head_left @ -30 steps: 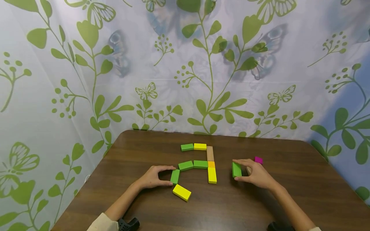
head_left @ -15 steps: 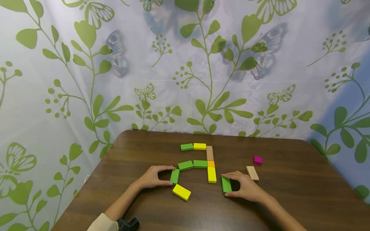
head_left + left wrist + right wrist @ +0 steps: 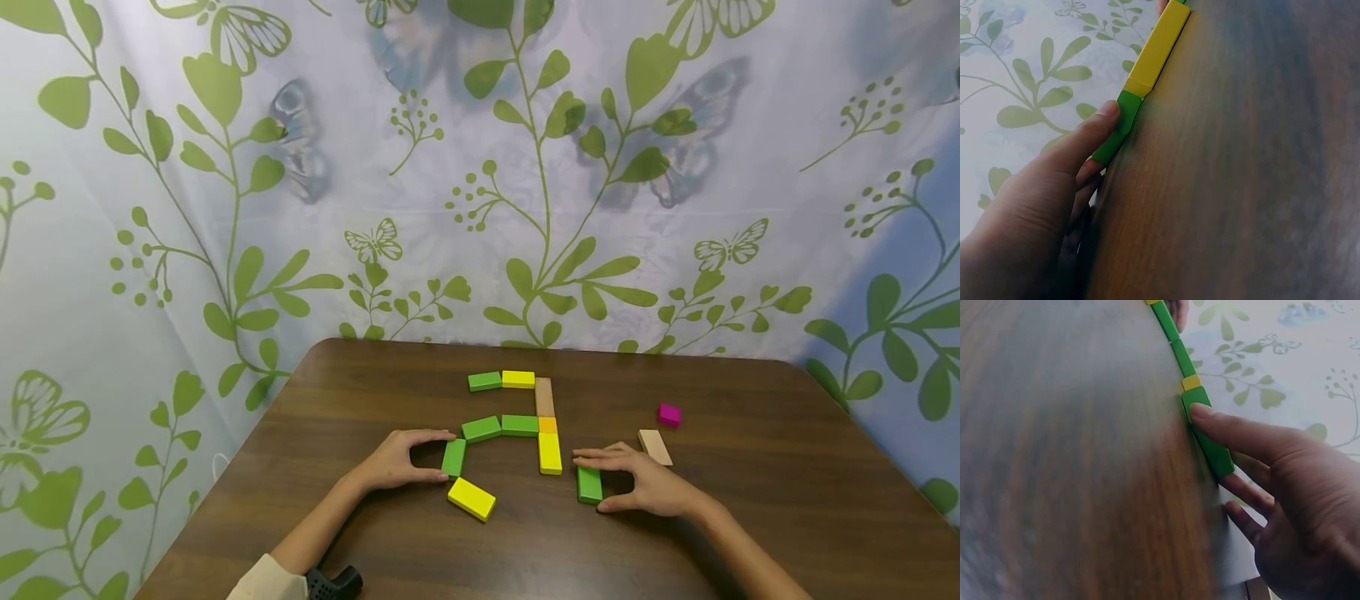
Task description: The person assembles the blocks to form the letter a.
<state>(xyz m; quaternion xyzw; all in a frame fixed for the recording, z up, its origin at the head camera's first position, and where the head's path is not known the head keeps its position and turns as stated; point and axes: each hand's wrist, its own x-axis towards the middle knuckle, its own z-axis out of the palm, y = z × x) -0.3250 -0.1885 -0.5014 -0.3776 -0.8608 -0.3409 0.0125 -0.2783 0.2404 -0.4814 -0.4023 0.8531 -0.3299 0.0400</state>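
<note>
In the head view my left hand (image 3: 405,460) holds a green block (image 3: 453,459) between thumb and fingertips, flat on the table. The left wrist view shows that thumb against the green block (image 3: 1119,125), in line with a yellow block (image 3: 1157,47). My right hand (image 3: 641,482) has its thumb and fingers around another green block (image 3: 589,486) lying on the table; the fingers cover its far end. In the right wrist view the thumb touches this green block (image 3: 1207,434). A loose-angled yellow block (image 3: 472,499) lies just below the left hand's block.
Two more green blocks (image 3: 519,426) adjoin a column of an orange block (image 3: 548,425), a yellow block (image 3: 550,454) and a tan block (image 3: 543,397). At the column's top sit a yellow block (image 3: 518,379) and a green block (image 3: 484,382). Rightward lie a tan block (image 3: 656,447) and a magenta block (image 3: 670,415).
My right hand has carried its green block left and toward me, setting it down right of the column; its fingers have since shifted slightly over the block. The left hand stays put.
</note>
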